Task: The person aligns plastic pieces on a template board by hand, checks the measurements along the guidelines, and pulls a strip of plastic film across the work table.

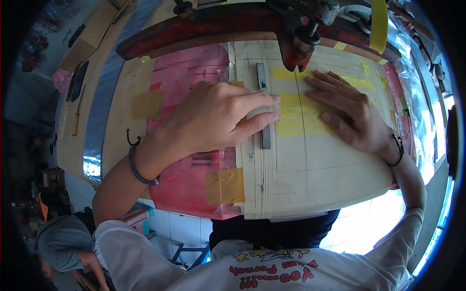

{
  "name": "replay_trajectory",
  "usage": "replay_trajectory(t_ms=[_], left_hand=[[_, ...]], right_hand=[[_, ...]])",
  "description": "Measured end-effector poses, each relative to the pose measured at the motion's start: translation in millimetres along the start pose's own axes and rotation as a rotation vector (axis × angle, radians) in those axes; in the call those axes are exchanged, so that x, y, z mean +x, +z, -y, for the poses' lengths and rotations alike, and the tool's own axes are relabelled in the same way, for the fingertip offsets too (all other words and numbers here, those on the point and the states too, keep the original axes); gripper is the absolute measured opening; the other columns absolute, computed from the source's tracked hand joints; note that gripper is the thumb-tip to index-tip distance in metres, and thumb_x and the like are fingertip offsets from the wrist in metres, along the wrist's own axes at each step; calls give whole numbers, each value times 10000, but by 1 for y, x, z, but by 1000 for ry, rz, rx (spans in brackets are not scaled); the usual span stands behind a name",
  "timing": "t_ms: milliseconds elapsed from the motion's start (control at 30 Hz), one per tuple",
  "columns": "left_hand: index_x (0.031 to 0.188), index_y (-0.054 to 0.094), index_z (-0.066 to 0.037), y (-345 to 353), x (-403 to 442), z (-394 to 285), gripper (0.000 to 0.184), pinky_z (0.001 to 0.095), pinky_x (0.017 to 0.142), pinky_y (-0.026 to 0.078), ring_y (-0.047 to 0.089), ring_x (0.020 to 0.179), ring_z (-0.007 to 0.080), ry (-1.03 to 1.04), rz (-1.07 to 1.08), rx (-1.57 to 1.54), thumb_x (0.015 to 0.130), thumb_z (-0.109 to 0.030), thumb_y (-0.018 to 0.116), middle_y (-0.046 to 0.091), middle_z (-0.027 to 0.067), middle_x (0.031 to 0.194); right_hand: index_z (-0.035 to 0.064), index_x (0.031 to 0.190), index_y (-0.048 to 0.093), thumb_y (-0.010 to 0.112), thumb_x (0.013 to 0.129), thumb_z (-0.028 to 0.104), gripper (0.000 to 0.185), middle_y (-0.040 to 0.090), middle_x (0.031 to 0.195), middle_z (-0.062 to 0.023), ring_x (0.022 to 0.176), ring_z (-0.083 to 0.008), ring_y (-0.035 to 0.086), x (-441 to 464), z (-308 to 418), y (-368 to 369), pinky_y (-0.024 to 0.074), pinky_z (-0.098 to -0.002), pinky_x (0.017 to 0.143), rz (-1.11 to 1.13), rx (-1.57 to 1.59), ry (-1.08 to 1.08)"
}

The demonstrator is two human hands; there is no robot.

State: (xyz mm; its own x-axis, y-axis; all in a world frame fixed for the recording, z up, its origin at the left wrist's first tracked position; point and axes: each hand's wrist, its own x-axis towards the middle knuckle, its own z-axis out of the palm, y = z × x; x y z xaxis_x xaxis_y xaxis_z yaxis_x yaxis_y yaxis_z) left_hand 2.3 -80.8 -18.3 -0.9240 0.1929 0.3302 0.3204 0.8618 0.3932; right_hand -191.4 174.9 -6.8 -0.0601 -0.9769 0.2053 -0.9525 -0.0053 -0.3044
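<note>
My left hand reaches in from the left over a narrow grey metal bar. Thumb and index finger lie across the bar and press it onto the pale sheet, and the other fingers are curled. My right hand lies flat with its fingers spread, partly on strips of yellow tape. The pale sheet bears thin dark ruled lines, one passing between my hands. Under my left forearm is a red sheet with brown tape at its near edge.
A red metal frame with bolts spans the far side, its pointed tip just beyond my hands. A thin wooden-handled tool and dark tools lie on the left. Another person is bent over at the lower left.
</note>
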Motion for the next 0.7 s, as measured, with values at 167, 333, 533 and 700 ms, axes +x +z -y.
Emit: replay_trajectory(t_ms=[167, 333, 533, 700], left_hand=[[1296, 754, -95, 1, -2, 0, 367, 385, 550, 504, 646, 555, 265, -1, -11, 36, 961, -244, 758, 705, 128, 741], [1320, 743, -81, -1, -1, -2, 398, 383, 547, 504, 631, 539, 265, -11, 18, 77, 964, -259, 762, 705, 124, 739], [1318, 742, -68, 1, -2, -1, 404, 383, 544, 506, 625, 533, 264, -12, 9, 85, 966, -264, 765, 704, 134, 748], [1319, 741, -67, -1, -1, -2, 398, 387, 551, 516, 629, 538, 269, -23, 29, 89, 961, -238, 762, 718, 138, 773]], right_hand=[[-9, 1408, 638, 623, 993, 142, 442, 571, 1548, -191, 1507, -391, 454, 3, -1, 1, 320, -553, 1283, 9, -30, -5], [-9, 1412, 633, 612, 1000, 134, 437, 565, 1552, -196, 1512, -396, 445, 4, 0, 1, 315, -555, 1284, 8, -32, 4], [-6, 1383, 658, 618, 997, 111, 406, 585, 1528, -206, 1501, -415, 455, 3, -1, 2, 331, -554, 1273, -27, 11, 20], [-10, 1285, 724, 646, 981, 88, 328, 645, 1461, -200, 1454, -408, 521, 0, -3, 1, 358, -548, 1258, -75, 24, 5]])
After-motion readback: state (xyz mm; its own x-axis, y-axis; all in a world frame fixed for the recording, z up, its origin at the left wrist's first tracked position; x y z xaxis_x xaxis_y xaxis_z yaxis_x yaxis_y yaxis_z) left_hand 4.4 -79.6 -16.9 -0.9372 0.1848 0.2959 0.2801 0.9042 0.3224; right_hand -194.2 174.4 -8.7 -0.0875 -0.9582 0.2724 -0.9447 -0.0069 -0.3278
